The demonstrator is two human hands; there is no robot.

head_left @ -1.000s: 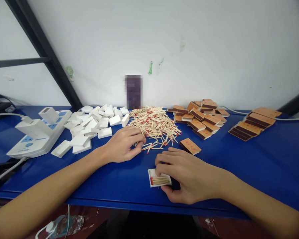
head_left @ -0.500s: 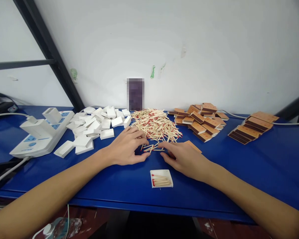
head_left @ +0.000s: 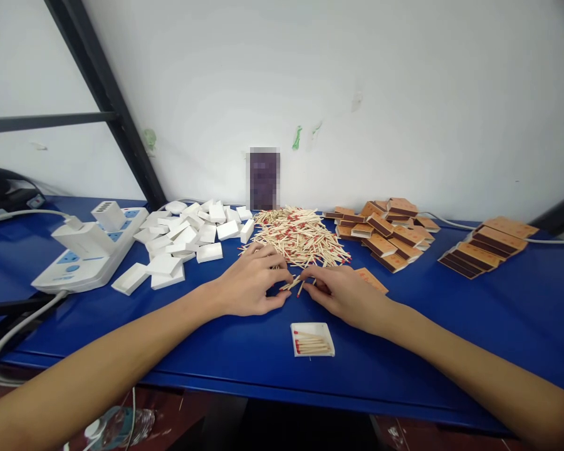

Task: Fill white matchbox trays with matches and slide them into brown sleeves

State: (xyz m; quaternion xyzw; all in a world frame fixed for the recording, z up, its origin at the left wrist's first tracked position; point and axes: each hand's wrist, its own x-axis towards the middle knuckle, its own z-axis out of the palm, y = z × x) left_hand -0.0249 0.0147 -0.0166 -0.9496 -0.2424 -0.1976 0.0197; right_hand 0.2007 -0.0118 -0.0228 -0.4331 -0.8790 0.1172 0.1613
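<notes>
My left hand [head_left: 256,283] rests on the table at the near edge of a heap of red-tipped matches [head_left: 301,235], its thumb and curled fingers around a few loose matches [head_left: 289,285]. Facing it, my right hand [head_left: 350,297] has thumb and forefinger bent in on the same matches from the other side; its other fingers are tucked out of sight. Closer to me lies a white matchbox tray [head_left: 326,329], with several matches [head_left: 313,344] lying side by side in it, heads to the left. An orange matchbox sleeve [head_left: 372,280] lies partly behind my right hand.
White matchbox trays [head_left: 185,235] are piled on the left, beside a power strip [head_left: 87,269] with chargers and cables. Brown-orange matchbox sleeves [head_left: 385,225] form a pile at right; more sleeves [head_left: 489,244] lie farther right. A pixelated dark rectangle [head_left: 264,181] stands against the wall.
My fingertips have come closer together, bunching the loose matches between them. The whole view has shifted slightly, so things appear farther right. The tray with matches stays in place.
</notes>
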